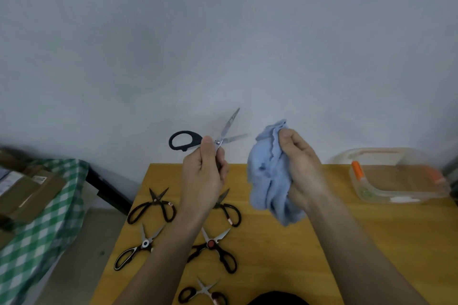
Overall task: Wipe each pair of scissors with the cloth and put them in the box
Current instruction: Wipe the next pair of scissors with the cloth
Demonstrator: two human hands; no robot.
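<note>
My left hand (203, 176) grips black-handled scissors (198, 140) raised above the wooden table (371, 242), blades spread and pointing up-right. To their right, my right hand (301, 168) holds a bunched light-blue cloth (270, 181), apart from the blades. Several more scissors lie on the table's left half: a black pair (153, 205), a steel-and-black pair (136, 250), a pair with a red pivot (213, 247), one partly under my left wrist (229, 208), and one at the near edge (203, 293). A clear plastic box (396, 181) with orange clips stands open at the far right.
The box's clear lid (371, 155) lies behind it against the grey wall. Left of the table, a lower surface with a green checked cloth (49, 218) bears cardboard boxes (27, 193). A dark bar (109, 188) runs between them.
</note>
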